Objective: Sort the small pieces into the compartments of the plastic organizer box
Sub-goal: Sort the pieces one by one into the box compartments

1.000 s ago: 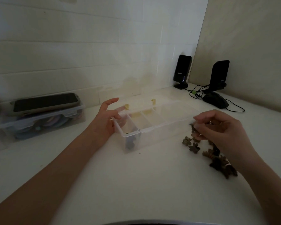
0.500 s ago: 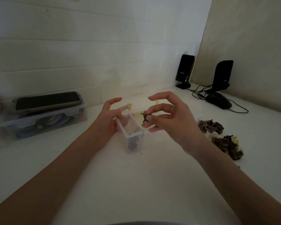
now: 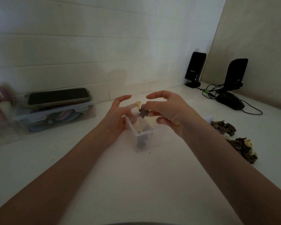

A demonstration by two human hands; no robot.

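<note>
At the far left of the white worktop (image 3: 120, 184) sits a clear lidded box (image 3: 55, 116) with coloured rings showing through its wall, and a dark phone (image 3: 58, 97) lies flat on its lid. Further left are some pale blurred things I cannot make out.

My left hand (image 3: 116, 117) rests against the left end of the clear plastic organizer box (image 3: 141, 132). Its fingers are loosely curved, the thumb lies on the rim and the forefinger reaches up above it; I cannot tell whether it truly grips the wall or only steadies it. The organizer box stands at the middle of the worktop, between my two hands, and dark pieces lie in its near left compartment.

My right hand (image 3: 165, 113) hovers just above that same compartment. Its fingers are bent in, and thumb and fingertips pinch a small dark flower-shaped piece (image 3: 143, 113), held over the open box.

To the right, well apart from the box, a pile of brown and cream pieces (image 3: 238, 143) lies loose on the worktop.

At the back right stand two black speakers (image 3: 195, 69), with a black mouse (image 3: 229, 102) and cables in front of them. The left speaker carries a small light label, too small to read.
</note>
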